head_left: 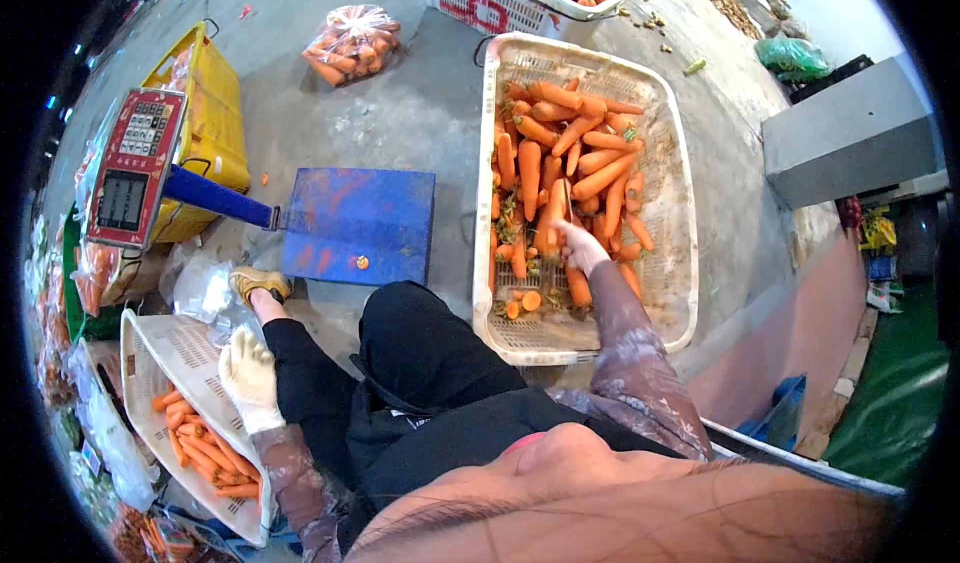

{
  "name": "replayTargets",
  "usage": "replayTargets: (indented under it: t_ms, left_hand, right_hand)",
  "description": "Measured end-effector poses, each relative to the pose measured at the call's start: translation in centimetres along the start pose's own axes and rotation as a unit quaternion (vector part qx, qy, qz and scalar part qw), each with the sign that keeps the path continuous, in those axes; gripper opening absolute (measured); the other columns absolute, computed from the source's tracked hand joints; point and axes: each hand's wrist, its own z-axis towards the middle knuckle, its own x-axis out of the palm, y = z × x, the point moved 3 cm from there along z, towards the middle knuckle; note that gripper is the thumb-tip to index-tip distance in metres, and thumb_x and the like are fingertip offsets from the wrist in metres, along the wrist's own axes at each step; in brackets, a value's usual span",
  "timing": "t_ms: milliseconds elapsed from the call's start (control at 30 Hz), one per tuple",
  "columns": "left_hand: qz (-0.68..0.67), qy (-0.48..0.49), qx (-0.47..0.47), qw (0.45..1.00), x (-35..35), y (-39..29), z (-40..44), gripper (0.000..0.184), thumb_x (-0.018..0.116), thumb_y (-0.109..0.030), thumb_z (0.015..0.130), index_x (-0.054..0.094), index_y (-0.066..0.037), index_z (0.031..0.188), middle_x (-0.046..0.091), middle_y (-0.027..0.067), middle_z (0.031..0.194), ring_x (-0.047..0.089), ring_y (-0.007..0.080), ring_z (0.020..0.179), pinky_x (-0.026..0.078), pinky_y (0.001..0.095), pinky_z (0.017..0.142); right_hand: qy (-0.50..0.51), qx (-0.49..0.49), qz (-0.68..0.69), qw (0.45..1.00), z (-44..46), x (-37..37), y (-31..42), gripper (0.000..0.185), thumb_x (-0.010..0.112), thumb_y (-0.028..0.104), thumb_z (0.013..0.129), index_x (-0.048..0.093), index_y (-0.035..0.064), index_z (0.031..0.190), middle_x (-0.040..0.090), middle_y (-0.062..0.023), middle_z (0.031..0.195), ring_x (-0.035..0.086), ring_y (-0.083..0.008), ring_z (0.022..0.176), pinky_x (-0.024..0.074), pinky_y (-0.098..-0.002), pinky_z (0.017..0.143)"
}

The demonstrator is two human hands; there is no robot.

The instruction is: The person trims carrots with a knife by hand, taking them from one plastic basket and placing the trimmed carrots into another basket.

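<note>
My right hand, bare, reaches into a large white plastic crate full of loose carrots. Its fingers are closed round what looks like a knife, whose thin dark blade points away from me over the carrots. Cut carrot ends and bits of green top lie at the crate's near end. My left hand, in a cream work glove, hangs by my left knee, beside a tilted white basket with more carrots in it. Nothing shows in its fingers, which look loosely apart.
A blue platform scale with a red display stands ahead of me, a carrot piece on its plate. Behind are a bag of carrots and another filled crate. A yellow crate stands left, a grey pillar right.
</note>
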Motion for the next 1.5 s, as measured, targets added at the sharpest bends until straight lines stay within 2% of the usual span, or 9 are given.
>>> replayTargets:
  t_ms: [133,333,467,533,600,733,933,1067,1500]
  left_hand:
    - [0.136,0.090,-0.097,0.982,14.4,8.8,4.4,0.052,0.054,-0.031,0.089,0.045,0.005,0.126,0.053,0.0170,0.119,0.055,0.0243,0.100,0.046,0.0354,0.087]
    - [0.220,0.258,-0.268,0.902,29.1,27.1,4.5,0.065,0.063,-0.037,0.085,0.040,0.005,0.128,0.052,0.0192,0.124,0.052,0.0271,0.112,0.041,0.0421,0.098]
    - [-0.049,0.206,-0.498,0.841,29.2,32.9,5.2,0.056,0.067,-0.029,0.080,0.046,0.004,0.120,0.060,0.0166,0.101,0.062,0.0259,0.087,0.052,0.0410,0.084]
    - [-0.111,0.199,-0.353,0.907,29.3,32.7,5.5,0.042,0.063,-0.019,0.077,0.047,0.002,0.110,0.058,0.0146,0.093,0.060,0.0282,0.086,0.050,0.0417,0.088]
    - [-0.232,0.079,-0.326,0.913,28.3,32.3,6.8,0.038,0.061,-0.019,0.077,0.046,-0.001,0.108,0.056,0.0134,0.091,0.058,0.0283,0.088,0.049,0.0436,0.090]
    - [-0.234,0.032,-0.257,0.937,26.9,30.3,7.9,0.041,0.060,-0.026,0.081,0.045,-0.001,0.110,0.055,0.0124,0.094,0.057,0.0266,0.091,0.047,0.0415,0.093]
    - [-0.144,0.048,-0.230,0.961,25.4,29.9,7.7,0.046,0.053,-0.037,0.086,0.048,0.006,0.102,0.056,0.0151,0.094,0.057,0.0286,0.092,0.044,0.0423,0.093]
    - [-0.112,-0.105,-0.231,0.961,26.0,30.4,7.2,0.049,0.046,-0.045,0.088,0.051,0.003,0.100,0.056,0.0149,0.093,0.057,0.0293,0.091,0.047,0.0436,0.086]
    - [-0.095,-0.040,-0.255,0.961,25.4,30.6,7.3,0.053,0.047,-0.050,0.086,0.051,0.002,0.100,0.056,0.0161,0.091,0.058,0.0291,0.087,0.048,0.0441,0.086]
  right_hand:
    - [0.149,-0.112,-0.111,0.976,-8.7,-0.3,0.8,0.025,0.071,0.032,0.078,0.056,0.0116,0.077,0.047,0.0036,0.060,0.041,-0.0062,0.045,0.0282,-0.0227,0.039]
    - [0.077,-0.257,-0.141,0.953,-24.1,2.6,3.7,0.041,0.078,0.018,0.074,0.060,-0.0012,0.105,0.063,-0.0008,0.078,0.055,-0.0054,0.062,0.0430,-0.0182,0.053]
    - [0.027,-0.378,-0.054,0.924,-28.5,1.5,3.9,0.021,0.074,0.013,0.078,0.066,0.0004,0.093,0.062,0.0011,0.073,0.053,-0.0044,0.057,0.0409,-0.0187,0.049]
    - [-0.115,-0.453,-0.061,0.882,-27.2,-0.8,2.4,0.015,0.069,0.012,0.080,0.063,0.0041,0.069,0.062,-0.0023,0.062,0.051,-0.0079,0.047,0.0378,-0.0250,0.044]
    - [-0.276,-0.624,-0.281,0.675,-27.4,-0.1,1.8,0.023,0.067,0.014,0.080,0.056,0.0055,0.062,0.058,-0.0093,0.058,0.051,-0.0203,0.044,0.0367,-0.0321,0.043]
    - [-0.308,-0.628,-0.411,0.584,-25.6,3.4,0.5,0.033,0.066,0.023,0.080,0.046,0.0079,0.057,0.049,-0.0096,0.055,0.054,-0.0276,0.051,0.0398,-0.0379,0.047]
    - [-0.343,-0.630,-0.404,0.568,-22.4,5.3,0.9,0.031,0.065,0.023,0.081,0.047,0.0096,0.060,0.050,-0.0076,0.057,0.055,-0.0264,0.053,0.0413,-0.0372,0.048]
    - [-0.329,-0.634,-0.384,0.585,-21.6,6.0,1.7,0.032,0.066,0.019,0.080,0.046,0.0071,0.059,0.049,-0.0097,0.055,0.053,-0.0292,0.050,0.0402,-0.0382,0.046]
    - [-0.258,-0.639,-0.426,0.586,-20.9,6.2,2.6,0.030,0.064,0.021,0.080,0.052,0.0094,0.055,0.053,-0.0073,0.050,0.056,-0.0243,0.047,0.0408,-0.0358,0.043]
